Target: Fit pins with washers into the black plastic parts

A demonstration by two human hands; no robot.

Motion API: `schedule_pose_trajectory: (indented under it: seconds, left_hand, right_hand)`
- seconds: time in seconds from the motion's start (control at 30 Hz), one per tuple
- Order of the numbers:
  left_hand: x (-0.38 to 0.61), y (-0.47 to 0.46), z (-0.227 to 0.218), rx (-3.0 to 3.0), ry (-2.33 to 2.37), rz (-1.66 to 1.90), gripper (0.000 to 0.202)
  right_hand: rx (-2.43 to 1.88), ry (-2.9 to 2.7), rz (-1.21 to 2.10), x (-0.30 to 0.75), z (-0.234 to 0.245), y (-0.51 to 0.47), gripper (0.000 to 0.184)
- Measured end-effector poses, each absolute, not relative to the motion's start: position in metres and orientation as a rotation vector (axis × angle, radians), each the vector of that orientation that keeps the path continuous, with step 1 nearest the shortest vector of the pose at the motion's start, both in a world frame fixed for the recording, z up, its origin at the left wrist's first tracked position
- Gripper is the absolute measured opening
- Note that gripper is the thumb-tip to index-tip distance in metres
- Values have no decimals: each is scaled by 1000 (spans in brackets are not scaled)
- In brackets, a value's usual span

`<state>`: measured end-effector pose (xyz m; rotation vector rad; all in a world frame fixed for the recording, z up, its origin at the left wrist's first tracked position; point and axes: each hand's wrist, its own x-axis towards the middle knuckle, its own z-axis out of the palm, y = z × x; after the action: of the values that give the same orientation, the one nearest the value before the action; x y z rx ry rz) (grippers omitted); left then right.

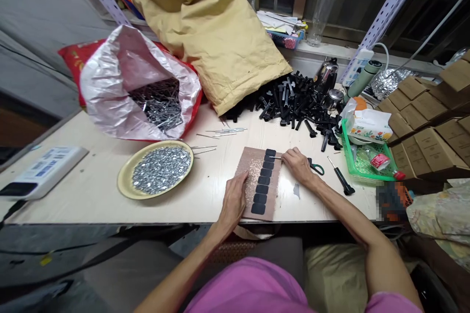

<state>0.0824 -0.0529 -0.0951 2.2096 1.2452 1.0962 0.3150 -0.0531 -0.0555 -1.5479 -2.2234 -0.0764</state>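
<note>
A brown sheet [250, 161] lies on the table with a row of black rounded-square pads [262, 189] down its right side. My left hand [234, 199] grips the sheet's left edge, fingers together. With closed fingers, my right hand [296, 164] holds a thin metal tool [276, 157], whose tip touches a pad near the top of the row. Whether it is tweezers or a plain rod is too small to tell. Close to my right wrist lie green-handled scissors [317, 168], partly hidden. Further right is a screwdriver-like tool with a black handle [343, 182].
Small metal pieces fill a yellow bowl [123, 187]; behind it a red-and-white sack [99, 93] holds metal rods. Several loose rods [229, 131] lie nearby. A brown paper sack [205, 24] leans beside black plastic parts [290, 100]. A green basket [362, 172] and cardboard boxes [438, 146] stand right.
</note>
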Motion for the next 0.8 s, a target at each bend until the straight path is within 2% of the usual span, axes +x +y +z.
schedule_pose_trajectory:
  seconds: [0.17,0.33,0.43,0.53,0.67,0.7,0.73,0.8]
  left_hand:
    - [83,-53,-93,2227,1238,1086,40]
    - [81,-52,-92,2247,1205,1075,41]
    - [81,-51,-92,2241,1214,1066,42]
    - [80,-53,-91,2241,1227,1076,43]
    - [80,-55,-90,2255,1227,1104,43]
    - [80,-55,-90,2259,1227,1106,43]
    - [80,-56,-89,2261,1227,1103,42]
    - [80,-56,-89,2260,1224,1091,42]
  right_hand:
    - [-1208,-2572,-86,302,-52,-72,42]
    - [-1284,-2511,0,292,-49,-81,45]
    - [-1326,-2350,209,286,-35,-89,41]
    - [-1428,-1995,728,271,-22,-128,28]
    - [-1511,-1024,2037,247,-32,-195,19]
    - [-1493,-707,2258,243,-40,-205,18]
    - [-1466,-414,2369,239,-49,-212,18]
    - [-1382,-2,2343,234,-66,-211,22]
